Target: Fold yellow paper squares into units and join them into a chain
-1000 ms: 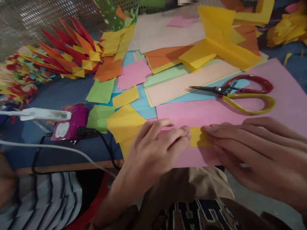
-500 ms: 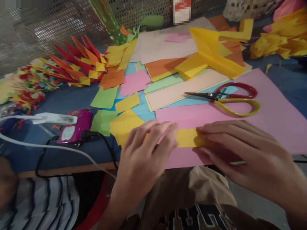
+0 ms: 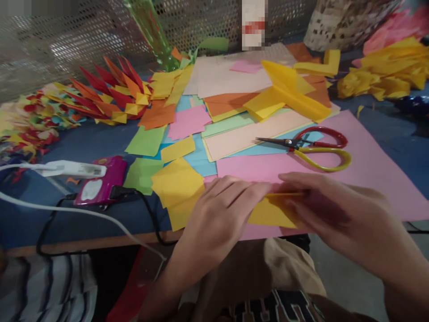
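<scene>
- Left hand (image 3: 219, 212) and right hand (image 3: 335, 214) close together, fingers pinching small yellow paper (image 3: 268, 215).
- Paper over pink sheet (image 3: 368, 170), at near edge of table (image 3: 83, 243).
- Scissors (image 3: 306, 145) beyond, apart; bare pink rightward.

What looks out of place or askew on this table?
Nothing spilled or damaged. The pink sheet seems to overhang the near edge of the table beneath the yellow paper, and a black cable droops over that edge.
</scene>
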A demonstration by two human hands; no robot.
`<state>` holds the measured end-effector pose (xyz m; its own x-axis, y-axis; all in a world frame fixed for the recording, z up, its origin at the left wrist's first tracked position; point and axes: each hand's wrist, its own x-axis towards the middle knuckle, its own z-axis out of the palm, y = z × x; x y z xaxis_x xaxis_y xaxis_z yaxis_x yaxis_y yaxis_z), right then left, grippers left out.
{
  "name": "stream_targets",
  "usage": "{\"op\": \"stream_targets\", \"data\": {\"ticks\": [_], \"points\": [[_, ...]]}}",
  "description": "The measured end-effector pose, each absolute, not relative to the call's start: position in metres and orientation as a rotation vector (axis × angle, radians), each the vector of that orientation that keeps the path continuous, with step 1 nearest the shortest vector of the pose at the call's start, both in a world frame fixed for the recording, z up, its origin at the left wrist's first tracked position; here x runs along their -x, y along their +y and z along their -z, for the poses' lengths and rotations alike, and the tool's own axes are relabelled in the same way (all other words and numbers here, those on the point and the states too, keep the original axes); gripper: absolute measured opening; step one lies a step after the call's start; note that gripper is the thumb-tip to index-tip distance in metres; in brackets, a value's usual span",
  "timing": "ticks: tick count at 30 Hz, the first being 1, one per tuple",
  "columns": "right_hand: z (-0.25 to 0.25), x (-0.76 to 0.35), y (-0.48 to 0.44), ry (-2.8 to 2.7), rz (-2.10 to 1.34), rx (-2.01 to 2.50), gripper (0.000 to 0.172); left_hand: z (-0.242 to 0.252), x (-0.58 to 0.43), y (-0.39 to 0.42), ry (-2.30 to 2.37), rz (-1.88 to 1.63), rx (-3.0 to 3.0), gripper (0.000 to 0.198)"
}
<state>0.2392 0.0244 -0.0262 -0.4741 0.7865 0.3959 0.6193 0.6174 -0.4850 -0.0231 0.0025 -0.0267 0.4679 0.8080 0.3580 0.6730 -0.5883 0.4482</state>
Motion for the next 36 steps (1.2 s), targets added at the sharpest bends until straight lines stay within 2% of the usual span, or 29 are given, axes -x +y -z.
{"op": "stream_targets", "data": {"ticks": [4,8,11,16,20,24,27,31,36], "points": [[0.023,-0.231,0.027,-2.171,-0.312,1.132,0.027,0.016,0.019,-0.005,1.334,-1.046,-2.682,0.048],[0.022,-0.219,0.026,-2.113,-0.358,1.127,0.03,0.008,0.017,-0.007,1.216,-0.911,-2.946,0.019],[0.025,-0.217,0.026,-2.156,-0.254,1.068,0.035,0.01,0.02,-0.003,1.227,-0.962,-2.916,0.012],[0.03,-0.227,0.031,-2.555,-0.021,0.743,0.035,0.019,0.035,0.002,1.147,-0.802,-2.899,0.017],[0.032,-0.234,0.031,-2.575,0.099,0.7,0.033,0.022,0.043,-0.004,1.167,-0.711,-2.876,0.018],[0.037,-0.237,0.026,-2.585,-0.016,0.703,0.023,0.021,0.038,-0.005,1.258,-0.765,-2.711,0.014],[0.042,-0.242,0.025,-2.598,-0.122,0.713,0.031,0.019,0.027,-0.001,1.397,-0.768,-2.419,0.003],[0.046,-0.249,0.027,-2.648,-0.075,0.596,0.041,0.019,0.014,0.003,1.52,-0.802,-2.17,0.008],[0.045,-0.249,0.031,-2.621,-0.099,0.547,0.044,0.02,0.009,0.001,1.573,-0.829,-2.113,0.009]]}}
